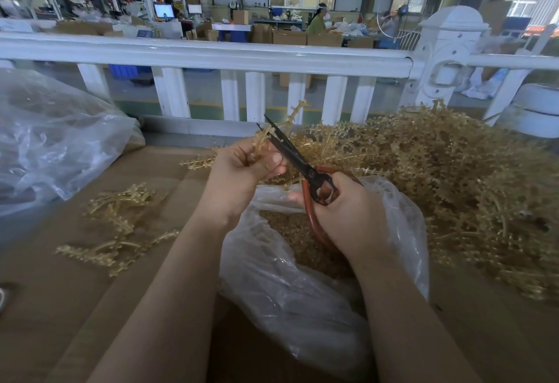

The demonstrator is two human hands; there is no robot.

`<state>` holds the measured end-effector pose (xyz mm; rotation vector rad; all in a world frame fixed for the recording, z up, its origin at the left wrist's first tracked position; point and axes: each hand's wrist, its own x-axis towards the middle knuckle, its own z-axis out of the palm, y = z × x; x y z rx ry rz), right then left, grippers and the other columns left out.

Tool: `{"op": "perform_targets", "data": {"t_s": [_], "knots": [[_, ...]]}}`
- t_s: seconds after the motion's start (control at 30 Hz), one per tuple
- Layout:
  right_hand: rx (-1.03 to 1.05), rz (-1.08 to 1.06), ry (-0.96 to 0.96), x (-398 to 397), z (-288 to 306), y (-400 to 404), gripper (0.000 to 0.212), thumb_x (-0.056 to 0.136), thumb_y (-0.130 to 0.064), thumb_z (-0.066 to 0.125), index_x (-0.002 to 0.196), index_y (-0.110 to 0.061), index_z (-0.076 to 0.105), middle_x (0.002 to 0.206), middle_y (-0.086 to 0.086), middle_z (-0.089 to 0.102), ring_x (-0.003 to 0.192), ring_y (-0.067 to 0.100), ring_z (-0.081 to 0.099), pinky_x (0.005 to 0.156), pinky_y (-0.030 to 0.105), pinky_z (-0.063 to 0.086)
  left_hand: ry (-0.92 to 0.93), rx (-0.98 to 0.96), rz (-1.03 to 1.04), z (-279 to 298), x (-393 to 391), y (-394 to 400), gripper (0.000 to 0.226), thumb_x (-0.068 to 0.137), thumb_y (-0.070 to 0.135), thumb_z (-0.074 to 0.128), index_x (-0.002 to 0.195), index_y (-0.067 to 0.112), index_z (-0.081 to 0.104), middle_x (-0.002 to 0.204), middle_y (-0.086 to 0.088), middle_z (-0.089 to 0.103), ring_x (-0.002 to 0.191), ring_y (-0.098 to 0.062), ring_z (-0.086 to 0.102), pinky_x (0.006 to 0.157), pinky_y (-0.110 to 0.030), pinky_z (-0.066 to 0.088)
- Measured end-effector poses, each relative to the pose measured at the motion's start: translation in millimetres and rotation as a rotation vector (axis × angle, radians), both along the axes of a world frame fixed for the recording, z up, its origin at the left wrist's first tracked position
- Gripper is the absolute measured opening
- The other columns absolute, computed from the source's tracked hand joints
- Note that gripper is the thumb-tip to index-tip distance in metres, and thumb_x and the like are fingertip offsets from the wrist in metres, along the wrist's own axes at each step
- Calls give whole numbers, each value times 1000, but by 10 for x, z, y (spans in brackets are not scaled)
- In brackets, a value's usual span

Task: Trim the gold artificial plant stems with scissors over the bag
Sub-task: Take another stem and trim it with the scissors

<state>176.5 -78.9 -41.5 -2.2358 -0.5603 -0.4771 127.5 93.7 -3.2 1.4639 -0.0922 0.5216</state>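
A light, springy stem (266, 137) is pinched low in the left hand (251, 167); scissors (298, 160), gripped by the right hand (344, 213), are parted above the bag (302, 301).

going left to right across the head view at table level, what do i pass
crumpled clear plastic → small bunch of loose gold stems → left hand holding a stem → scissors → right hand over the bag → big gold stem pile

Cardboard surface (60, 307) under stems (453, 186), bags (302, 307).
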Motion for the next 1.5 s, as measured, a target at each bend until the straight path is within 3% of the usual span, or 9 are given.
{"op": "perform_targets", "data": {"t_s": [0.13, 0.23, 0.33, 0.6, 0.8, 1.03, 1.27, 1.4, 1.5], "knots": [[-8, -8, -53, 5, -14, 1, 58, 70, -79, 64, 67, -23, 50, 60, -12, 53, 57, 0, 50, 51, 23, 44, 67, -122, -55, 20, -9, 15, 13, 84, 4, 67, 83, 17, 72, 81, 0, 72, 81, -12, 69, 76, -22, 53], [-26, 14, -65, 4, -19, 15, 61, 67, -84, 57, 66, -24, 49, 61, -13, 52, 57, -1, 49, 52, 19, 41, 110, -306, -62, 10, -7, 36, 18, 92, 11, 61, 81, 16, 73, 79, -1, 72, 75, -13, 69, 78, -27, 53], [-14, 36, -59, 7, -2, 21, 59, 63, -89, 48, 67, -30, 50, 66, -16, 56, 63, -5, 52, 55, 10, 41, 115, -294, -15, -6, 13, 28, 17, 95, 14, 61, 81, 12, 70, 75, 0, 72, 71, -10, 68, 72, -24, 54], [7, 47, -59, 13, -5, 15, 69, 64, -88, 48, 77, -22, 63, 69, -14, 61, 68, -1, 57, 61, 22, 51, 142, -350, -67, -3, 16, 62, 9, 79, 21, 70, 83, 14, 68, 69, 3, 70, 68, -8, 66, 75, -21, 54], [-53, 31, -79, -30, 49, 9, 58, 64, -92, 41, 82, -38, 49, 71, -23, 54, 67, -2, 52, 57, 22, 47, 180, -298, -95, -6, 5, 42, 7, 87, 16, 63, 83, 11, 65, 69, 2, 64, 70, -9, 60, 79, -23, 53], [-75, -5, -63, -29, 53, 14, 71, 63, -92, 38, 87, -28, 57, 76, -22, 55, 72, 1, 55, 61, 26, 50, 102, -124, -96, 13, -14, 8, 21, 88, 17, 62, 69, 18, 72, 69, 8, 65, 70, -7, 56, 76, -22, 49], [-76, -6, -57, -22, 49, 2, 64, 66, -89, 44, 84, -29, 54, 75, -25, 51, 68, -6, 48, 56, 18, 42, 40, -29, 25, -16, 10, 18, 34, 95, 8, 61, 75, 30, 78, 87, -4, 69, 87, -23, 57, 93, -33, 46], [-104, -4, -35, -26, 54, 0, 59, 66, -89, 45, 76, -31, 47, 72, -21, 52, 66, -7, 49, 56, 22, 46, -7, -28, 53, -28, 9, 17, 29, 94, 2, 62, 85, 24, 79, 100, -3, 77, 98, -15, 69, 88, -25, 52], [-93, -1, -36, -48, 71, 6, 55, 62, -91, 42, 70, -36, 38, 67, -23, 47, 64, -11, 43, 53, 18, 36, -32, -42, 95, -30, 19, 0, 17, 91, 1, 64, 88, 12, 76, 96, -7, 76, 94, -16, 69, 86, -25, 52]]}}
